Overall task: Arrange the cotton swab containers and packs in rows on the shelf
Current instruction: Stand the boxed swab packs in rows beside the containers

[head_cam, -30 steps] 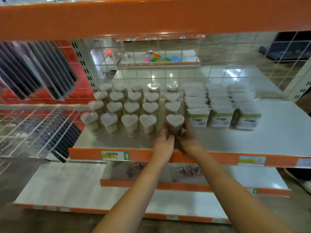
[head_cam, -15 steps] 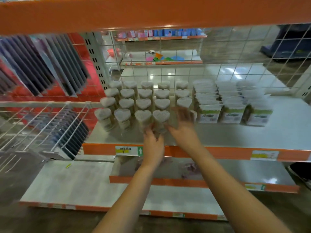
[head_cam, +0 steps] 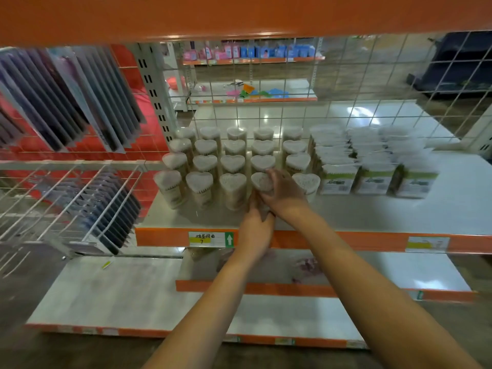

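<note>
While both hands meet at the front row of the shelf, the right hand [head_cam: 283, 193] has its fingers wrapped over the top and right side of one clear heart-lidded cotton swab container [head_cam: 262, 182], fourth from the left in that row. The left hand [head_cam: 255, 230] comes up from 6 o'clock, fingers reaching to the lower front of the same container, though honestly I can't tell if they're curled round it or just resting flat, since the right hand covers that bit.

That container stands upright on the white metal shelf [head_cam: 399, 214], near its front edge. At its 9 o'clock stand three more heart-lidded jars, the nearest [head_cam: 233, 189] just beside it, and at 3 o'clock another one [head_cam: 306, 183] sits close to the right wrist. Towards 12 o'clock the rest of the heart containers [head_cam: 234, 149] run back in neat rows to the white wire grid panel [head_cam: 346, 75].

Further out at 3 o'clock are the green-labelled cotton swab packs [head_cam: 375, 179], lined up in three columns going back, a bit blurry. The shelf's orange front strip carries a yellow-and-white price label [head_cam: 210, 238] at roughly 7 o'clock from the hands. Way off at 9 o'clock, dark flat packets [head_cam: 66, 102] hang on hooks.
</note>
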The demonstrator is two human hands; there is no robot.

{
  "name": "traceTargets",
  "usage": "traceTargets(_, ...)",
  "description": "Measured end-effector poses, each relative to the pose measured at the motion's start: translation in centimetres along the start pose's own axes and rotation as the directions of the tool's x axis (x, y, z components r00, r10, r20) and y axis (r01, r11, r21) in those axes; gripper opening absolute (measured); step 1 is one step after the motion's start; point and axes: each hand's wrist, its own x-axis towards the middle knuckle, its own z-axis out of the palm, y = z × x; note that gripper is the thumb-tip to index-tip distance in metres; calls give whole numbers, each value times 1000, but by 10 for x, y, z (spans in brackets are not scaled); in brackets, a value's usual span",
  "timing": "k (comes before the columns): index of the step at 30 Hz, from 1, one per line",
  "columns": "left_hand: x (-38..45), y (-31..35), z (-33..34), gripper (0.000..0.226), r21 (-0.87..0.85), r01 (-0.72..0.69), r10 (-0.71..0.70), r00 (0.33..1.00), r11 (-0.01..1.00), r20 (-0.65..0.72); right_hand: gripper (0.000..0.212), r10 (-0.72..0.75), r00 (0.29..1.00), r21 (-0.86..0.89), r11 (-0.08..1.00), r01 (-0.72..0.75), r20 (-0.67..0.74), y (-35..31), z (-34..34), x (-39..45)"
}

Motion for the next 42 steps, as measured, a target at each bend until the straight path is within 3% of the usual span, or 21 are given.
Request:
traceTargets(2,-2,1,-5,61,64,-42,44,999,997,-32,58,9,1000,-12,1000,-9,1,-3,-2,-1)
traceTargets(5,-5,3,-22,49,254,-186,224,966,949,-131,58,4,1000,-31,1000,-4,-9,-7,-5,-4)
traceTargets(7,-1,1,-39,42,424,-282,376,913,861,-158,58,-3,1000,-68,998,2,-14,-9,-6,-4)
traceTargets(10,22,-3,-70,45,702,-279,508,851,655,-135,58,-13,1000,-143,990,14,6,-12,-7,-3)
traceTargets(12,37,3,-85,55,804,-220,439,897,552,-56,56,-13,999,-169,985,19,34,-13,-8,-3)
traceTargets(15,57,7,-93,58,862,-163,230,972,480,55,52,-15,999,-172,985,23,48,-15,-10,-5)
traceTargets(28,55,7,-107,59,780,-239,289,954,579,77,53,-37,999,-203,979,37,4,-20,-11,-4)
traceTargets(32,47,-15,-134,53,763,-291,441,897,577,8,56,-66,998,-228,971,66,7,-26,-6,-1)
traceTargets(35,55,-28,-150,53,816,-226,366,930,532,20,58,-83,996,-243,966,88,29,-32,3,2)
traceTargets(42,57,-31,-148,39,812,-244,407,914,530,9,55,-107,993,-279,953,115,45,-35,13,6)
